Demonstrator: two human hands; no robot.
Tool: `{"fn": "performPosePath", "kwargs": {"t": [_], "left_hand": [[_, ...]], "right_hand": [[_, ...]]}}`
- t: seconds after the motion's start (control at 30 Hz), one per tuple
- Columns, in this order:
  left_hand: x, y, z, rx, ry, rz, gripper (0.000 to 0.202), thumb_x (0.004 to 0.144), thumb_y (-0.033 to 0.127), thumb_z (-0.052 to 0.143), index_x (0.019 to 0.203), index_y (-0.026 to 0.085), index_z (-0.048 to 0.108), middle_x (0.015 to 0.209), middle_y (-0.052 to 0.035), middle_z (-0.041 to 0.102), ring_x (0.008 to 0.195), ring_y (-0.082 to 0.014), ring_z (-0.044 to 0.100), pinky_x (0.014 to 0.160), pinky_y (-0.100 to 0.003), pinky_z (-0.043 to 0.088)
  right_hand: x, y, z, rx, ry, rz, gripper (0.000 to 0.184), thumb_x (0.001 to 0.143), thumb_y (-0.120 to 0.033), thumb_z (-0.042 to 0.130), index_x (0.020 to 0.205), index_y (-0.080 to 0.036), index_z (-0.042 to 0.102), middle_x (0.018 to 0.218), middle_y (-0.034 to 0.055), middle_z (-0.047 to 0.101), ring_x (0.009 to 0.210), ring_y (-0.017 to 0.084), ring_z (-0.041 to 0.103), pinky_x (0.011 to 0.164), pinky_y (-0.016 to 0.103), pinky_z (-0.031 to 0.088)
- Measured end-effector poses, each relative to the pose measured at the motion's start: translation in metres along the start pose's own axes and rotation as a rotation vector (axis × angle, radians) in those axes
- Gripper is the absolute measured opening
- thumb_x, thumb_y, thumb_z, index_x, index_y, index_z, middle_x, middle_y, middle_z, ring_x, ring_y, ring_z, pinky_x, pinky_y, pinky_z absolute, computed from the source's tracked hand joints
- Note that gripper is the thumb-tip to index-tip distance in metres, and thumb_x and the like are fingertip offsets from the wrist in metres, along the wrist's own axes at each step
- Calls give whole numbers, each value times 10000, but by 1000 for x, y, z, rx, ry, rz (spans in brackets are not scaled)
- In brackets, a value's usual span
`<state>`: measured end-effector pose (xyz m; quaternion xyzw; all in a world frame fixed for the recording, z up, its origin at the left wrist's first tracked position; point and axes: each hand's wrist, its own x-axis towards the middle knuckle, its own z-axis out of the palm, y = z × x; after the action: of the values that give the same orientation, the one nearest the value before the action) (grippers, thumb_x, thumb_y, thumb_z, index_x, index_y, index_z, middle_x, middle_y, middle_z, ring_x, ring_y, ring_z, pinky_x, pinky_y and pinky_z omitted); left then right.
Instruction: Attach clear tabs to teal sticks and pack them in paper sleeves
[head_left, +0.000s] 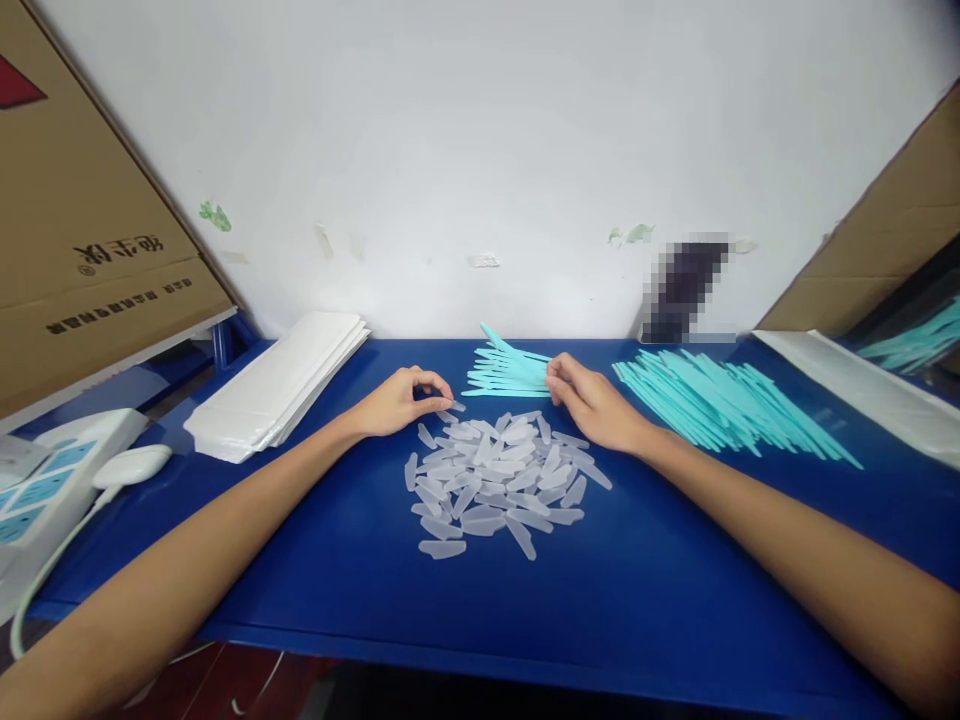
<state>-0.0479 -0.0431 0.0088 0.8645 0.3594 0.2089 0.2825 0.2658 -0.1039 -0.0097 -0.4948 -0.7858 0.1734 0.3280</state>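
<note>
My left hand is closed in a pinch on a translucent plastic blade cap, just past the far left edge of a loose heap of similar caps. My right hand has its fingers closed at the right end of a small bunch of slim turquoise sticks, which look like eyebrow razors. Its fingertips hide the ends of the sticks, so how many are gripped I cannot tell. A larger pile of the same turquoise razors lies to the right of that hand.
A stack of white packets lies at the back left. Near the left edge are a power strip and a white plug with a cable. Cardboard boxes flank the blue table. A white wall rises behind.
</note>
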Motion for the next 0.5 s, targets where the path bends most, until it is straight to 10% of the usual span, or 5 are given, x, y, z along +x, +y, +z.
{"fn": "performPosePath", "kwargs": {"t": [0.2, 0.5], "left_hand": [[1, -8, 5, -113, 308, -133, 327, 829, 449, 712, 1008, 178, 747, 965, -78, 774, 710, -164, 636, 654, -308, 475], [0, -7, 6, -84, 355, -92, 243, 822, 396, 724, 952, 202, 790, 980, -66, 791, 854, -209, 691, 785, -356, 524]], "right_hand": [[0, -1, -1, -89, -38, -9, 173, 1021, -368, 329, 908, -257, 398, 731, -13, 499, 645, 179, 462, 646, 299, 343], [1, -1, 0, -158, -35, -7, 163, 1006, -352, 341, 940, -251, 451, 734, 1, 547, 634, 186, 479, 645, 300, 345]]}}
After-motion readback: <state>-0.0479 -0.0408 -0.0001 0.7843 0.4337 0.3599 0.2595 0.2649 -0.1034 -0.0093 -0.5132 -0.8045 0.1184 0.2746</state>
